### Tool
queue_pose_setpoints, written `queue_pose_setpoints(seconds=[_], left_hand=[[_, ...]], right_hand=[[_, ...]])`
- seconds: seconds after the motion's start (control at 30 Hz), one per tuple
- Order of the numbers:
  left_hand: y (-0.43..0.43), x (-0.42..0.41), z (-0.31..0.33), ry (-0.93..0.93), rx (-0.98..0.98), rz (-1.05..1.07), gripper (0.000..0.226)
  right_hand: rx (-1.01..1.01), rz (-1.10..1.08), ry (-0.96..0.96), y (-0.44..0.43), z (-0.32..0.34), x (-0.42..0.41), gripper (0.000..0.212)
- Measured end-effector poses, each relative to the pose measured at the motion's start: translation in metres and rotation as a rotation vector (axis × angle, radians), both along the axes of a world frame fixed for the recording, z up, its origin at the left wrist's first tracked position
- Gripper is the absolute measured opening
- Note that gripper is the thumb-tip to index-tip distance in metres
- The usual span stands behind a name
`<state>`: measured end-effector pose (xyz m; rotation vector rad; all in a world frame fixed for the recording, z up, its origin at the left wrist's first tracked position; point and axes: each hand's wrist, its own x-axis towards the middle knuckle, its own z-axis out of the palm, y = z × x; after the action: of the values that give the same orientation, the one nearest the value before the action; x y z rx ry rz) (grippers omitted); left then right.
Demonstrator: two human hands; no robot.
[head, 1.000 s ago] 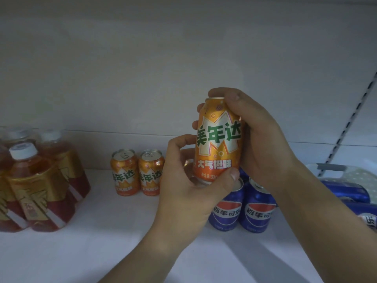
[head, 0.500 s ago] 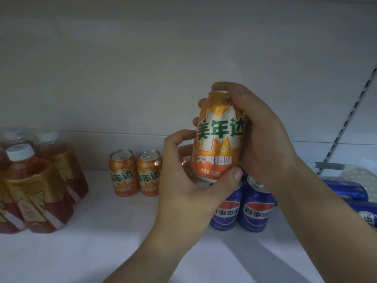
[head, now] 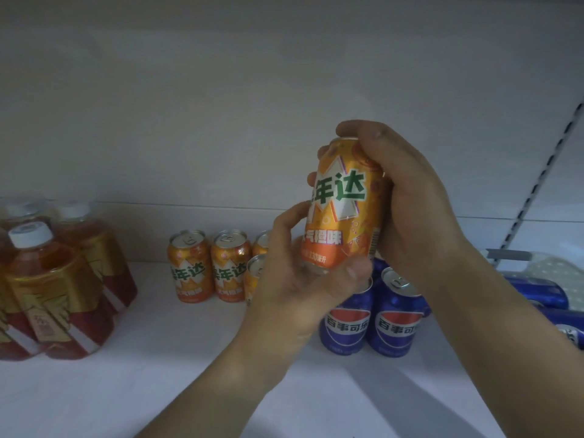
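Shop shelf stocked with drinks.
A white shelf board (head: 151,384) and back panel (head: 189,105) carry drinks grouped by brand: tea bottles (head: 53,289) at 9 o'clock, orange soda cans (head: 191,267) at 8, matching the orange can (head: 343,210) held at centre, blue cola cans (head: 395,314) at 5, and a slotted shelving upright (head: 537,181) at 3.

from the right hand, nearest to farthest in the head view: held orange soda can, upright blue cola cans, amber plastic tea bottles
1. Held orange soda can: gripped in the right hand.
2. Upright blue cola cans: just below it.
3. Amber plastic tea bottles: far left.
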<state>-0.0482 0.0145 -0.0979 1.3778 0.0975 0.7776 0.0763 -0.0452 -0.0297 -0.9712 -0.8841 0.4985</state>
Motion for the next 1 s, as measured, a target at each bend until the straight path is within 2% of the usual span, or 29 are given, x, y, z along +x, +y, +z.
queue_pose_setpoints(seconds=[0.13,0.3,0.83,1.0], left_hand=[[-0.0064,0.0033,-0.0046,-0.021,0.074,0.2,0.076],[-0.0064,0.0021,-0.009,-0.018,0.186,0.397,0.079],[-0.0101,0.0013,-0.0048,-0.026,0.207,0.434,0.076],[-0.0117,0.0032,-0.0074,-0.026,0.219,0.468,0.081]], right_hand=[[-0.008,0.013,-0.011,0.0043,-0.0048,0.0011,0.039],[-0.039,0.056,0.012,0.0071,-0.007,0.0011,0.044],[-0.044,0.089,-0.024,0.0031,-0.0025,0.0013,0.049],[-0.034,0.102,-0.027,0.0042,-0.0035,0.0013,0.046]])
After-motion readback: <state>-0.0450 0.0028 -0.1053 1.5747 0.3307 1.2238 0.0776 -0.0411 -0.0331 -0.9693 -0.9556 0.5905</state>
